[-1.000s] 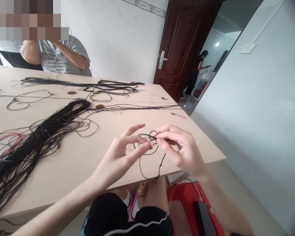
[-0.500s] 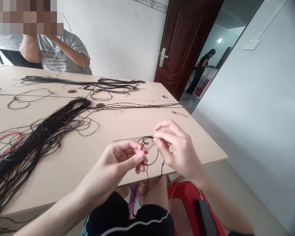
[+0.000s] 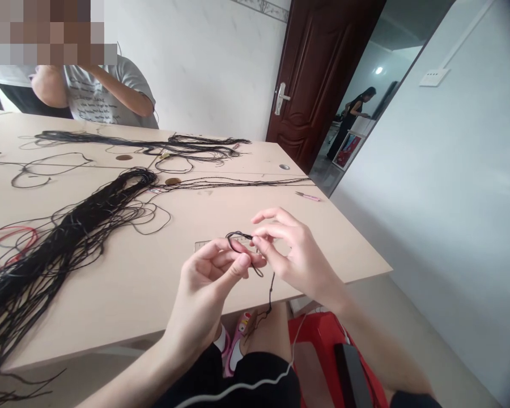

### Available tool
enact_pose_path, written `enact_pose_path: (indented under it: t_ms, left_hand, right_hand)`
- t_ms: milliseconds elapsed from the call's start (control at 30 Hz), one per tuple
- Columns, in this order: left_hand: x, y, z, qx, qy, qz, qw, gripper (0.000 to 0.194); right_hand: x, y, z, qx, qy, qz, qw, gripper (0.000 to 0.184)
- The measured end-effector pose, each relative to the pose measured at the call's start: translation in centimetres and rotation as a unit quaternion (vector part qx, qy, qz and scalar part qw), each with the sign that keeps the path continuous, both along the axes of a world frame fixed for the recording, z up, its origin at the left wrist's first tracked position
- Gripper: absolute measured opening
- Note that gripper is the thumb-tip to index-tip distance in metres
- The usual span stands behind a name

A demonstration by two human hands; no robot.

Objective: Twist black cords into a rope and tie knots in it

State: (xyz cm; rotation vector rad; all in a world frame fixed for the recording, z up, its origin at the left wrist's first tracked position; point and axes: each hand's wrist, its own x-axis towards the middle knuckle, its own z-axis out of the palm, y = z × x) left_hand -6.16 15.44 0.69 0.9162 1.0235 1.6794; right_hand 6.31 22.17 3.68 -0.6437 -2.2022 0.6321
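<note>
My left hand (image 3: 215, 272) and my right hand (image 3: 291, 255) meet over the near edge of the beige table (image 3: 161, 272). Both pinch a thin black cord (image 3: 237, 237) that forms a small loop between the fingertips. Its knotted tail (image 3: 268, 297) hangs down past the table edge toward my lap. A clear ruler (image 3: 202, 245) lies flat on the table just behind my left fingers.
A thick bundle of black cords (image 3: 59, 238) sprawls across the left of the table, with red cord (image 3: 8, 241) beside it. More black cords (image 3: 170, 147) lie farther back. Small pink snips (image 3: 308, 196) rest near the right edge. A person in a grey shirt (image 3: 102, 93) sits opposite. Another person (image 3: 351, 116) stands beyond the open door.
The cord loop has shrunk from a wide ring to a small one. My left fingers went from spread to pinched, and both hands shifted slightly left.
</note>
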Motion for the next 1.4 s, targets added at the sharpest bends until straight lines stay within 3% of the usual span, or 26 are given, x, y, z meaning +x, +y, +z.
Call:
enact_pose_path:
  t_ms: [200,433,733,933,1033,1100,1167,1233,1300,1400]
  left_hand:
    - [0.5,0.1,-0.8,-0.007,0.003,0.069,0.998,0.012]
    - [1.0,0.0,-1.1,0.015,-0.003,0.093,0.996,0.010]
    - [1.3,0.8,-2.6,0.039,0.024,0.148,0.988,0.007]
    - [1.1,0.6,-2.8,0.058,0.126,0.189,0.972,0.011]
    - [0.9,0.1,-2.6,0.067,0.244,0.199,0.947,0.007]
    - [0.5,-0.2,-2.5,0.109,0.309,0.249,0.911,0.010]
    - [0.0,-0.4,-2.6,0.156,0.338,0.290,0.882,0.017]
    - [-0.6,-0.5,-2.7,0.180,0.351,0.294,0.871,0.020]
    - [-1.1,-0.4,-2.7,0.178,0.335,0.289,0.879,0.024]
    - [-1.2,-0.1,-2.9,0.114,0.226,0.211,0.944,0.034]
  right_hand:
    - [-0.3,-0.1,0.3,-0.037,0.000,-0.022,0.999,0.017]
    - [-0.6,-0.3,0.4,-0.142,0.029,0.025,0.989,0.018]
    - [-0.8,-0.3,0.5,-0.219,0.060,0.051,0.972,0.014]
    - [-0.9,-0.4,0.3,-0.191,0.028,0.029,0.981,0.015]
    - [-0.8,-0.4,0.4,-0.156,0.013,0.022,0.987,0.017]
    - [-0.5,-0.4,0.5,-0.130,0.006,0.014,0.991,0.018]
    - [-0.3,-0.3,0.6,-0.119,0.006,0.013,0.993,0.018]
    - [-0.1,-0.1,0.7,-0.127,0.011,0.019,0.992,0.018]
    - [0.0,0.0,0.9,-0.139,0.017,0.025,0.990,0.017]
    - [0.0,0.0,1.1,-0.151,0.025,0.030,0.988,0.017]
